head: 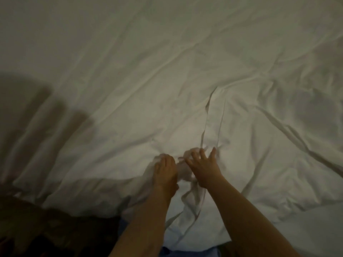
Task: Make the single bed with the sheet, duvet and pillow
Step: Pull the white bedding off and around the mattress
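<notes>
Far left: dark floor (37,229) at the bottom corner, shadow bands falling across the cloth above it. White duvet (167,71) fills nearly the whole view, creased all over, near edge hanging toward the person. Left hand (165,173) sits on it near bottom centre — fingers curled down into a bunched bit of the fabric, gripping it. Just beside it, right hand (204,167) lies on the cloth with fingers spread and straight, not pinching anything. A raised fold (213,115) runs up from the right hand's fingertips. Right side — more wrinkled duvet, dim shadow patch.
</notes>
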{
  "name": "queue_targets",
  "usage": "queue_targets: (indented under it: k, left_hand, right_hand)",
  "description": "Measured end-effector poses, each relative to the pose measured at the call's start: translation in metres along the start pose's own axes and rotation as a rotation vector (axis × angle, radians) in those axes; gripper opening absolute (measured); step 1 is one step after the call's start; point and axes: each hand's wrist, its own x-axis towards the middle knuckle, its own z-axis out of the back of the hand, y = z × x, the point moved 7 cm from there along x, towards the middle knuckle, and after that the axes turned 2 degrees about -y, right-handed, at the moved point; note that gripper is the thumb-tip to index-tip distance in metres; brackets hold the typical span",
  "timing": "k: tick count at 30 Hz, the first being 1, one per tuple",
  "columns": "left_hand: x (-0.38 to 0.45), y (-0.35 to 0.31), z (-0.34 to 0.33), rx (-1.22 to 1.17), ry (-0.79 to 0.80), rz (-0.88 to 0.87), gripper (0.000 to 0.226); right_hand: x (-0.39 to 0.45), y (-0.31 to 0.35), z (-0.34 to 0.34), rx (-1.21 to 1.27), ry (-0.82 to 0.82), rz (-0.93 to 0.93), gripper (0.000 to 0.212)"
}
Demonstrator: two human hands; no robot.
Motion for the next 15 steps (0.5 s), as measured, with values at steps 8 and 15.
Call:
queue_targets:
  k: [8, 15]
  left_hand:
    - [-0.01, -0.129, -0.063, -0.26, 0.213, -0.079, 0.064]
    - [0.005, -0.171, -0.086, -0.328, 0.303, -0.024, 0.088]
  right_hand:
    - [-0.008, -0.057, -0.062, 0.057, 0.169, 0.003, 0.052]
    - [-0.023, -0.081, -0.102, -0.109, 0.257, 0.104, 0.056]
